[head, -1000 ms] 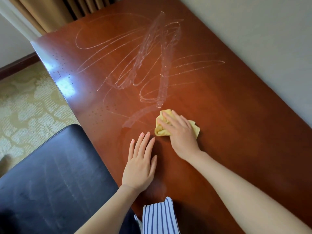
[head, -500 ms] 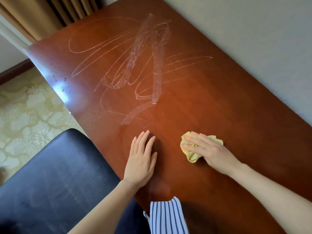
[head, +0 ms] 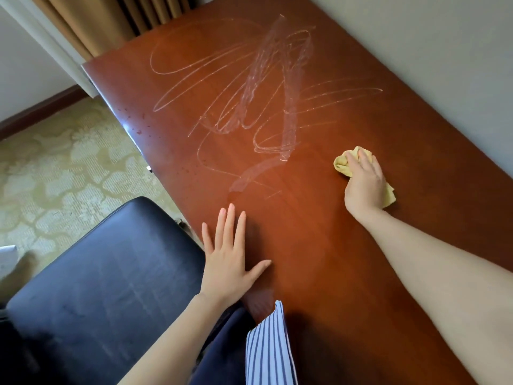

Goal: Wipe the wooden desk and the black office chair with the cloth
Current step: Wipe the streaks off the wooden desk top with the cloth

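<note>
A glossy reddish-brown wooden desk (head: 319, 223) runs from near me up to the far left, its far half streaked with wet looping wipe marks (head: 266, 98). My right hand (head: 363, 184) presses a crumpled yellow cloth (head: 342, 162) flat on the desk's right side, close to the wall. My left hand (head: 230, 259) rests palm down with fingers spread on the desk's front edge, holding nothing. The black office chair (head: 105, 287) has its padded top at the lower left, right against the desk edge.
A grey wall (head: 444, 51) borders the desk on the right. Tan curtains (head: 111, 20) hang beyond the desk's far end. Patterned beige carpet (head: 55, 173) lies left of the desk. A blue-striped piece of clothing (head: 269, 348) hangs at the bottom centre.
My right hand has slid the cloth to the right across the desk, from beside my left hand toward the wall. My left hand stays planted on the desk.
</note>
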